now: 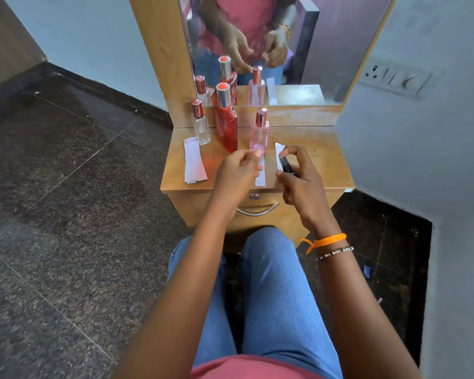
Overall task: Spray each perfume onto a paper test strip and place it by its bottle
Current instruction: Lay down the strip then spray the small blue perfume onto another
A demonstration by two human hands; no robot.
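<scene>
Three perfume bottles stand on the wooden dresser top point(320, 160): a small clear bottle point(202, 131), a tall red bottle point(227, 129) and a pink bottle point(259, 134). My left hand point(237, 173) pinches a white paper strip point(260, 176) in front of the pink bottle. Just right of the strip, my right hand point(303, 187) grips a small black spray bottle point(286, 166), one finger on its top and the nozzle end near the strip. Another white strip point(278, 153) shows partly behind my right hand. A stack of spare strips point(193, 165) lies at the left, by the clear bottle.
A mirror point(326, 45) rises behind the bottles and reflects them and my hands. Below the top is a drawer with a metal handle point(257, 212). A wall with a switch panel point(397, 77) closes the right side. My knees in jeans sit under the front edge.
</scene>
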